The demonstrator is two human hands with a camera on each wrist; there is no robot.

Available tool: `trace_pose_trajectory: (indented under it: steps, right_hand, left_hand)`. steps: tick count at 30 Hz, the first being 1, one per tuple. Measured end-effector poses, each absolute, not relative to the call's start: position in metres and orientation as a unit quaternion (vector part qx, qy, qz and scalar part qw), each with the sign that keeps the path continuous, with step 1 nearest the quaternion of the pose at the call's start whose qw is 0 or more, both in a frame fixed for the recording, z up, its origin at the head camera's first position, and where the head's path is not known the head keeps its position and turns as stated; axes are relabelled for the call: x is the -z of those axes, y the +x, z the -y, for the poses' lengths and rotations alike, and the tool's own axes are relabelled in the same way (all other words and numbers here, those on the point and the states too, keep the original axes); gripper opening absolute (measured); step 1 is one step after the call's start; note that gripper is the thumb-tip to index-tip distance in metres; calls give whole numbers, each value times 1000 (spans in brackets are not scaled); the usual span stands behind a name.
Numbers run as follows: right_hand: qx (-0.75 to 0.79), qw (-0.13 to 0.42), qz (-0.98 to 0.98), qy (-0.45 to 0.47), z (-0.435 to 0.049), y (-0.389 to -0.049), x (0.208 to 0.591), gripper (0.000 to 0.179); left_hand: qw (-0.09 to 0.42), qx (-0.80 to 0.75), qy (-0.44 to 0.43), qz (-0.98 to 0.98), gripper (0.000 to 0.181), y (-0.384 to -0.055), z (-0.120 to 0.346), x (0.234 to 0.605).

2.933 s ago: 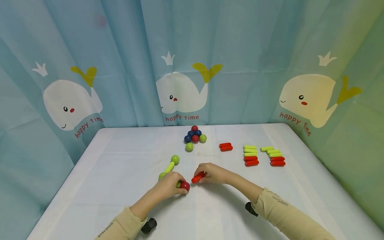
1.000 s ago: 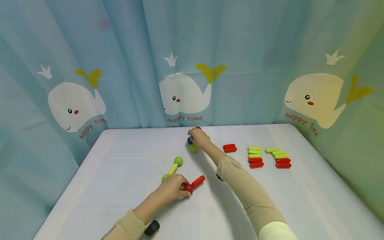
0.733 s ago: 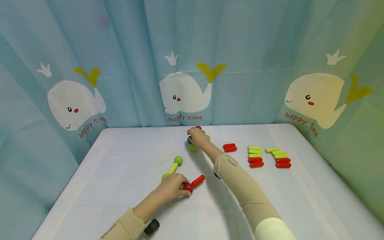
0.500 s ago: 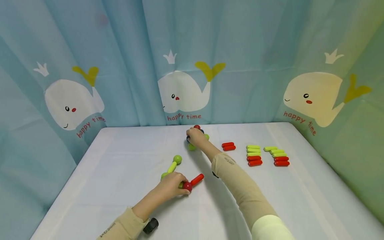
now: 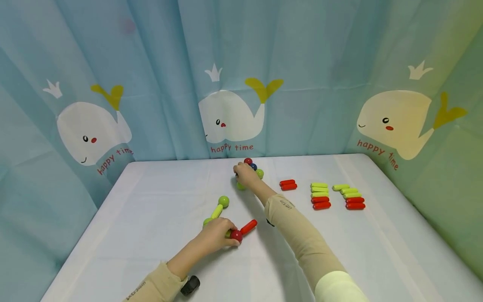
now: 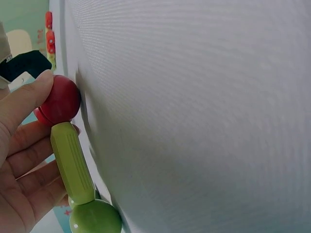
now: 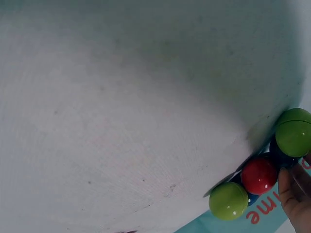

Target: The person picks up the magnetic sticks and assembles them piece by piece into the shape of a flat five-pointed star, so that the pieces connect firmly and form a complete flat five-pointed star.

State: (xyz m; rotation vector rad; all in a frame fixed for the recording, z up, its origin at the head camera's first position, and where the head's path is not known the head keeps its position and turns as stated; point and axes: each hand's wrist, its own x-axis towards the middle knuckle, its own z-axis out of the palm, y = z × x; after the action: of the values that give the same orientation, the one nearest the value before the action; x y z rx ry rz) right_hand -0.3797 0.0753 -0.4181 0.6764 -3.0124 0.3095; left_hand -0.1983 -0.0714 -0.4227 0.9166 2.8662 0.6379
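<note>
My left hand (image 5: 215, 235) holds a red ball (image 6: 63, 99) between thumb and fingers. From that ball a ribbed green rod (image 6: 73, 162) runs to a green ball (image 6: 95, 218), and another green rod (image 5: 216, 211) leads on to a far green ball (image 5: 223, 201). On the other side, a red rod (image 5: 248, 227) extends from the red ball. Farther back, my right hand (image 5: 247, 175) reaches into a cluster of balls. Its fingers pinch a dark blue ball (image 7: 281, 156), partly hidden beside a green ball (image 7: 294, 136) and a red ball (image 7: 260, 174).
Two loose red rods (image 5: 288, 185) lie right of the cluster. Farther right are two groups of green rods (image 5: 319, 189) and red rods (image 5: 355, 203). A curtain (image 5: 313, 121) with whale prints hangs behind the white table (image 5: 151, 201).
My right hand has left the red rod at the red ball and moved back to the ball cluster, shifting slightly left there lately. My left hand keeps its hold on the red ball.
</note>
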Motion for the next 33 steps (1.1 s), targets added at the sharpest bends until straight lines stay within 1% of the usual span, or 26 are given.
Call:
trace_pose_trajectory:
  steps: [6,11,18,22,26,33]
  right_hand:
    - [-113,-2,973,199,-74,-379,417,20]
    - [-114,-4,974,197,-74,-380,416,20]
    - [-107,4,972,209,-74,-383,418,20]
    - [-117,19,968,220,-77,-383,415,20]
    - [-131,35,964,229,-80,-379,410,21]
    - [-170,40,959,224,-83,-367,394,26]
  left_hand:
    - [26,-197,302,-932,31,-199,72,425]
    - [23,-198,304,-932,30,-198,72,425]
    - [11,-192,304,-933,27,-198,72,426]
    - [8,-191,306,-933,28,-197,71,425]
    - [10,-188,310,-932,30,-197,70,424]
    - [13,-182,306,-934,31,-196,71,425]
